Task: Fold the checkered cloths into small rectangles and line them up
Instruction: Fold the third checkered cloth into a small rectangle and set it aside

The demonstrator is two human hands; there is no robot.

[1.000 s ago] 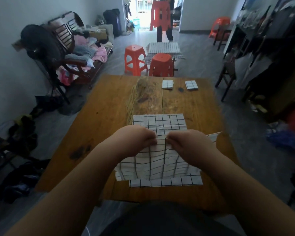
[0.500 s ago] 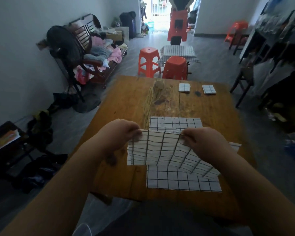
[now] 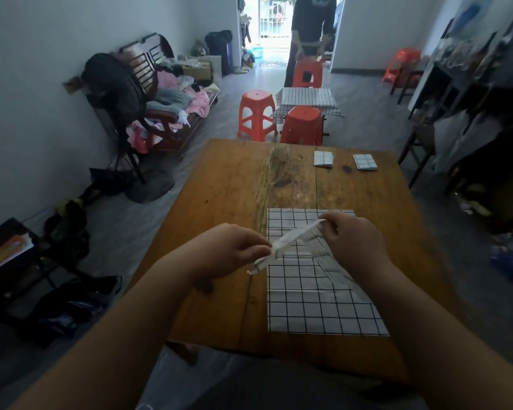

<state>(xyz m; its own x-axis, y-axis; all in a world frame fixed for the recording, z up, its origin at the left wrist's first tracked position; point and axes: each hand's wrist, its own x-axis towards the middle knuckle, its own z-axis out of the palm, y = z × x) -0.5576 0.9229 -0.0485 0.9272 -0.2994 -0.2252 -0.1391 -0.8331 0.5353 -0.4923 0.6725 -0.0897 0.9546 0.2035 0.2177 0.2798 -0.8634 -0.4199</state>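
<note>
A checkered cloth (image 3: 293, 236) is pinched at both ends, one in the grip of the left hand (image 3: 234, 253) and one in that of the right hand (image 3: 350, 241). It is held just above a flat checkered cloth (image 3: 308, 300) spread on the wooden table (image 3: 219, 202). Two folded rectangles (image 3: 323, 158) are laid side by side near the far edge.

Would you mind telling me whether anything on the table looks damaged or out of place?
The table has a worn, scratched patch along its middle and a dark stain between the two folded cloths; nothing else stands out.
</note>
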